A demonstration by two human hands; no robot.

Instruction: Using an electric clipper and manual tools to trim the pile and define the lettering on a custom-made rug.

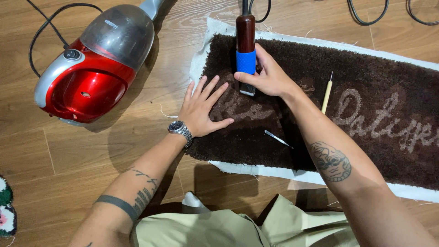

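Note:
A dark brown tufted rug (320, 68) with paler lettering and a white cloth border lies on the wooden floor. My right hand (267, 75) grips a corded electric clipper (245, 41), maroon with a blue band, its blade end down on the pile near the rug's left end. My left hand (201, 109) lies flat with fingers spread on the rug's left part, just left of the clipper's blade. A steel watch (180, 129) is on that wrist.
A red and grey canister vacuum cleaner (91, 68) sits on the floor at the left. On the rug lie a wooden-handled awl (326, 95) and small metal tweezers (276, 138). Black cables (366, 13) run along the top. A small colourful rug (5, 210) shows at the left edge.

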